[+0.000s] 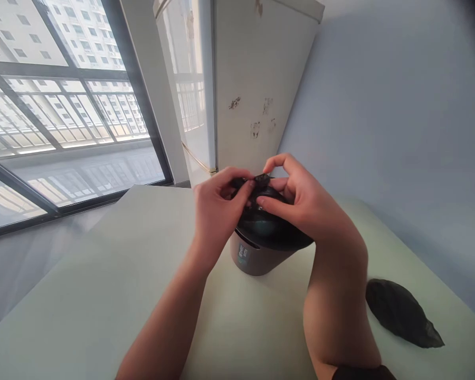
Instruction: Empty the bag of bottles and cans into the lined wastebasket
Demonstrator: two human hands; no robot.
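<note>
A grey trash can point(250, 259) with a small printed label stands on the table, and a black garbage bag point(261, 224) covers its top and hangs over the rim. My left hand point(224, 203) pinches the bag's gathered top between thumb and fingers. On the other side my right hand point(295, 198) has its thumb pressed to the black plastic and its fingers curled around the gathered part, with the index finger arched above it. The plastic between the hands is bunched, and the fingers partly hide it.
Another black plastic bag point(401, 312), folded flat, lies at the right on the pale table point(158, 253). Behind the trash can stands a white refrigerator point(257, 68) with worn marks. A window point(63, 95) is at the left, a plain wall point(396, 121) at the right.
</note>
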